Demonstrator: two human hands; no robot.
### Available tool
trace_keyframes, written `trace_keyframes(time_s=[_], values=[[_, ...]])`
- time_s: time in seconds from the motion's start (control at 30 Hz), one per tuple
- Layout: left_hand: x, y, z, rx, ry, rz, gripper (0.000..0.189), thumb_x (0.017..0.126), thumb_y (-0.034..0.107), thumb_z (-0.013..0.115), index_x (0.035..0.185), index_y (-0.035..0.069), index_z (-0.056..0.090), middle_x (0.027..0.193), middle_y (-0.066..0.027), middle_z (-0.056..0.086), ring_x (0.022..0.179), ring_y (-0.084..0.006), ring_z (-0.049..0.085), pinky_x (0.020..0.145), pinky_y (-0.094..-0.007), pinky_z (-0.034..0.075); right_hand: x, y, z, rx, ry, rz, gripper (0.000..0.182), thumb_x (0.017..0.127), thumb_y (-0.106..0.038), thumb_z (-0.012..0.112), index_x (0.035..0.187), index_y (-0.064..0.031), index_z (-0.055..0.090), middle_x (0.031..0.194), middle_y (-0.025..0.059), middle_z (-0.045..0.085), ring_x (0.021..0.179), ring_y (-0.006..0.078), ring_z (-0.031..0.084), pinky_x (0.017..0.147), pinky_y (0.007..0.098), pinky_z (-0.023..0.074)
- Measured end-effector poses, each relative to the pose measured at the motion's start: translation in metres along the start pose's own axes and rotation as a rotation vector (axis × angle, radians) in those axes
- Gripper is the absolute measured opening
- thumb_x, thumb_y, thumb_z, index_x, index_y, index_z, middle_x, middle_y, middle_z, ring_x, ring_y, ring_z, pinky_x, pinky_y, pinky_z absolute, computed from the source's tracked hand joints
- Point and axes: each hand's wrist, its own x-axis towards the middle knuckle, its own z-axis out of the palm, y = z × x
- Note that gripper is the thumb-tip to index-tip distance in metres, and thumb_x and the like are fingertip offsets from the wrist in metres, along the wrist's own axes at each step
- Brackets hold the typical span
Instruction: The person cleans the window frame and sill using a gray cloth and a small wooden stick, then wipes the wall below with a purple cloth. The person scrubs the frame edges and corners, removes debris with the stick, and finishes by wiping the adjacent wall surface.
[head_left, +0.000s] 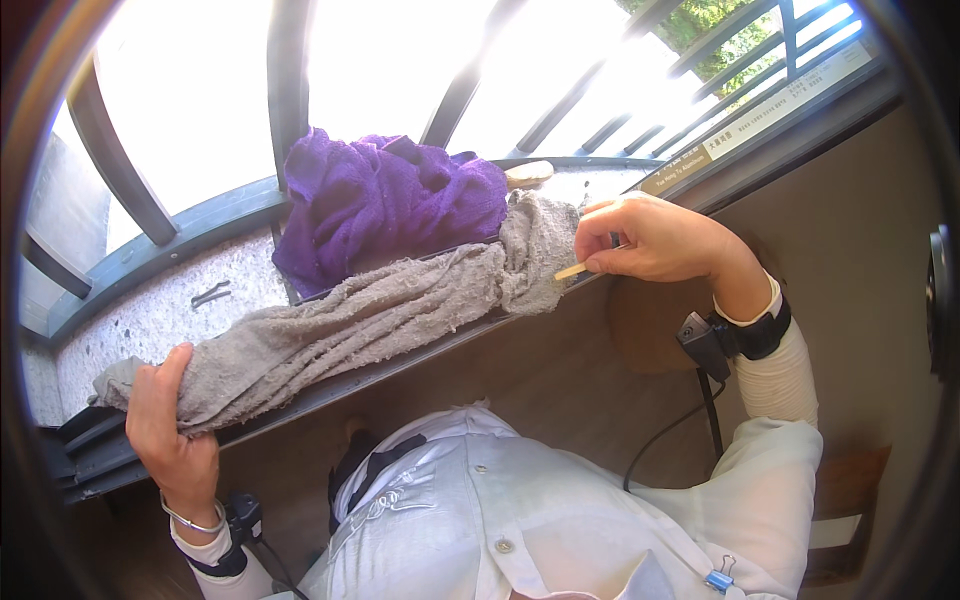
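Observation:
A grey terry cloth (360, 322) lies lengthwise along the dark metal window track (315, 397), bunched at its right end. My left hand (169, 427) grips the cloth near its left end, fingers over the top. At the other end, my right hand (649, 236) pinches a thin, pale yellow stick (570, 271) between thumb and fingers. The stick's tip points left, over the bunched part of the cloth. Behind the grey cloth sits a crumpled purple cloth (397, 202) on the sill.
Dark metal bars (289, 90) stand beyond the speckled stone sill (165, 307). A small dark metal piece (211, 294) lies on the sill. A light wooden piece (529, 174) shows beside the purple cloth. The window frame (765, 135) bears a printed strip. Cables hang from both wrist devices.

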Motion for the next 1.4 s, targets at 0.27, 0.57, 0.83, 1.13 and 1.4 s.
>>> trace_keyframes(time_s=[0.27,0.57,0.83,1.13,1.4], values=[[-0.004,-0.002,-0.003,0.011,-0.021,-0.008,0.049,0.061,-0.014,0.050,0.108,-0.003,0.061,0.083,-0.0181,0.055,0.075,-0.0345,0.054,0.072,-0.0376,0.045,0.015,-0.007,0.035,-0.775,-0.006,0.143,0.004,0.072,-0.002,0.061,0.073,-0.0013,0.065,0.079,0.0148,0.063,0.082,0.0334,0.063,0.073,0.0395,0.0516],[-0.002,-0.001,-0.001,0.009,-0.042,-0.023,0.049,0.062,-0.013,0.050,0.109,-0.004,0.061,0.082,-0.0174,0.053,0.074,-0.0336,0.053,0.070,-0.0371,0.044,0.030,-0.038,0.042,-0.473,-0.024,0.010,0.009,0.074,-0.005,0.059,0.075,0.0019,0.065,0.076,0.0199,0.063,0.079,0.0371,0.063,0.073,0.0420,0.0507],[-0.004,-0.004,-0.003,-0.025,-0.036,0.027,0.053,0.059,-0.006,0.058,0.111,-0.002,0.061,0.083,-0.0161,0.055,0.074,-0.0329,0.054,0.071,-0.0384,0.044,0.016,-0.033,0.020,-0.256,-0.087,-0.067,0.018,0.083,-0.020,0.065,0.087,-0.0025,0.065,0.075,0.0160,0.063,0.077,0.0343,0.062,0.069,0.0414,0.0474],[-0.001,0.012,-0.037,0.191,-0.200,0.150,0.060,0.057,0.010,0.071,0.115,0.002,0.061,0.124,-0.0164,0.051,0.110,-0.0363,0.050,0.094,-0.0461,0.041,0.009,-0.013,0.018,-0.680,-0.021,-0.234,0.024,0.084,-0.021,0.065,0.070,-0.0052,0.055,0.057,0.0105,0.055,0.058,0.0333,0.059,0.050,0.0409,0.0444],[-0.033,0.018,-0.025,0.264,-0.100,-0.149,0.049,0.064,-0.005,0.056,0.113,-0.002,0.061,0.092,-0.0170,0.058,0.087,-0.0362,0.056,0.082,-0.0434,0.045,0.019,-0.023,0.035,-0.684,0.008,-0.329,0.023,0.084,-0.021,0.064,0.072,-0.0056,0.053,0.058,0.0078,0.056,0.056,0.0302,0.060,0.047,0.0404,0.0460]])
